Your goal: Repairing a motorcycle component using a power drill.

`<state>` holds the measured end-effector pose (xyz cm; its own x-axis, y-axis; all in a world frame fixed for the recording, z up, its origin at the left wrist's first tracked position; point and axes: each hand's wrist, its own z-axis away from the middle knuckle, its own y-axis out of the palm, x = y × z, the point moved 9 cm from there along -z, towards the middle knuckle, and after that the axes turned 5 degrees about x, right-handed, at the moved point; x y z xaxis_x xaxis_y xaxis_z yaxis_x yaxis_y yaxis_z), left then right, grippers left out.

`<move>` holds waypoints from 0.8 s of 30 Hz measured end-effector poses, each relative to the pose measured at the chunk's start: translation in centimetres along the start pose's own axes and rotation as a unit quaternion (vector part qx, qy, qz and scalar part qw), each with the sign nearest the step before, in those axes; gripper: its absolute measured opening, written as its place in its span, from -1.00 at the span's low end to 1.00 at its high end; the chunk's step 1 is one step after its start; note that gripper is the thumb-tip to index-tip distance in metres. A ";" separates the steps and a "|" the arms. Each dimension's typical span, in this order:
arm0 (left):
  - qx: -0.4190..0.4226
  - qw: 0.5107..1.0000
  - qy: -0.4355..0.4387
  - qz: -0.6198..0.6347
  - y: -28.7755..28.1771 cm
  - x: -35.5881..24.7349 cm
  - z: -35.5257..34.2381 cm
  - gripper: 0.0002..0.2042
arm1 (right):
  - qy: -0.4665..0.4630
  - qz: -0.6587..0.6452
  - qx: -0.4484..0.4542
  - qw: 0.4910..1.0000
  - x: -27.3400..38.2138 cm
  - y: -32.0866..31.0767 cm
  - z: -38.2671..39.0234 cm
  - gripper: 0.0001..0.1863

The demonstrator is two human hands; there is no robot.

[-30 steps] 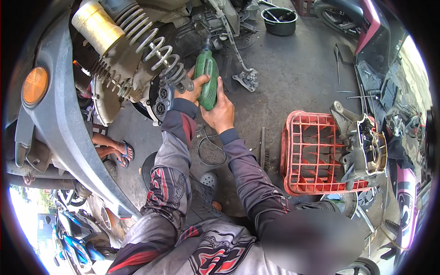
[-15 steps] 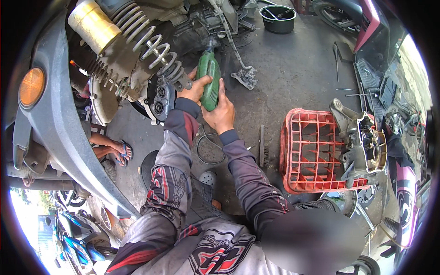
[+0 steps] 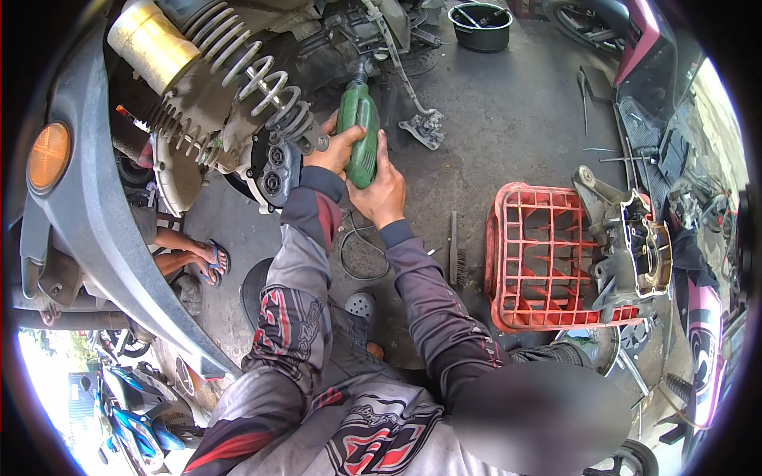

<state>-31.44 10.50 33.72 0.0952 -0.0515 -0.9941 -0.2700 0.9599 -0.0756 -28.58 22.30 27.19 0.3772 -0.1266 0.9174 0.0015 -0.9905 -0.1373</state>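
Shifted slightly up toward the motorcycle underside since half a second ago: green power tool (image 3: 359, 135), tip pointed into the engine area below the coil spring (image 3: 254, 83). Left hand (image 3: 337, 149) wrapped around the tool's left side, fingers clenched on the body. Right hand (image 3: 382, 186) clasping its rear end from the right. Concrete floor (image 3: 508, 135) beneath; red plastic crate (image 3: 548, 262) well apart to the right, metal engine part (image 3: 635, 246) resting on its right edge. Black bowl (image 3: 480, 24) near the floor's far edge.
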 end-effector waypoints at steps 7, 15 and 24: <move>0.005 1.000 0.012 -0.004 -0.9 0.6 -0.8 -0.42 | 0.003 0.007 0.007 1.000 0.2 0.3 -0.1 0.15; 0.020 0.999 0.017 -0.028 -1.3 0.9 -1.3 -0.39 | -0.002 -0.003 0.001 1.000 0.4 0.6 0.1 0.15; 0.011 1.000 0.001 -0.027 -0.9 1.4 -1.6 -0.42 | 0.002 0.019 -0.005 1.000 -0.1 -0.1 -0.1 0.14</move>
<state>-32.57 9.15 32.28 0.1077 -0.1047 -0.9887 -0.2429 0.9615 -0.1283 -28.73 22.43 27.16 0.3738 -0.1641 0.9129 -0.0222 -0.9855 -0.1680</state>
